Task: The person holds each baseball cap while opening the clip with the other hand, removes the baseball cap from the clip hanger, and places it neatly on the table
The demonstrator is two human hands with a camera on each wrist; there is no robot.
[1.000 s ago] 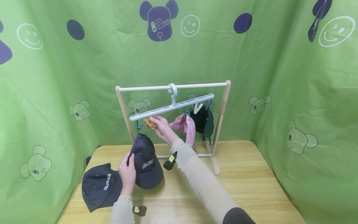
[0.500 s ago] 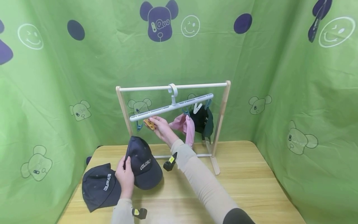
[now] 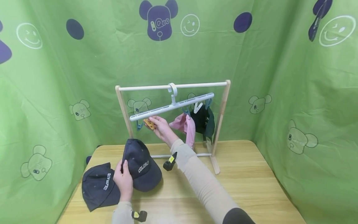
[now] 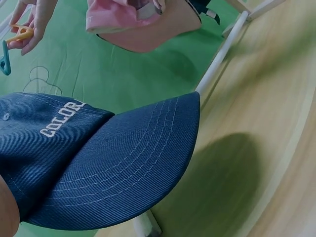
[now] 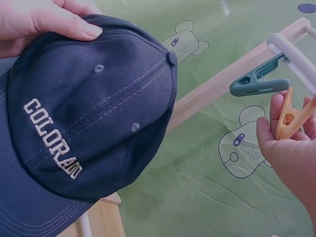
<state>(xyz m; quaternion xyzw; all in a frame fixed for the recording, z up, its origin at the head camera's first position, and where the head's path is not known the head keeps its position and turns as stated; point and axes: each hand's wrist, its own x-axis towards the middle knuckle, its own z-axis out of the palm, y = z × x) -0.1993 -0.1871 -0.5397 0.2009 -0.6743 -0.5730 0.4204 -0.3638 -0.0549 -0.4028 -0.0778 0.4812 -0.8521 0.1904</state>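
Note:
My left hand [image 3: 124, 180] pinches the edge of a dark navy cap [image 3: 137, 158] with white lettering, thumb on the outside, and holds it above the table. In the right wrist view that thumb lies on the cap's crown [image 5: 98, 113]. At the left end of a pale hanger [image 3: 167, 109], my right hand [image 3: 164, 130] pinches an orange clothespin [image 3: 149, 123]. A teal clothespin [image 5: 259, 79] hangs beside it with nothing in its grip. A second navy cap [image 3: 98, 186] lies on the table, left of my left hand.
The hanger hooks over a wooden rack's white bar [image 3: 142, 88] and tilts down to the left. From its right half hang a pink cap [image 3: 185, 127] and a dark green cap [image 3: 205, 121], with a white clothespin [image 3: 197, 107] near them. Green curtains surround the table [image 3: 237, 180].
My left hand has moved slightly down and left with the navy cap, away from the hanger. The right hand stays nearly still at the orange clothespin.

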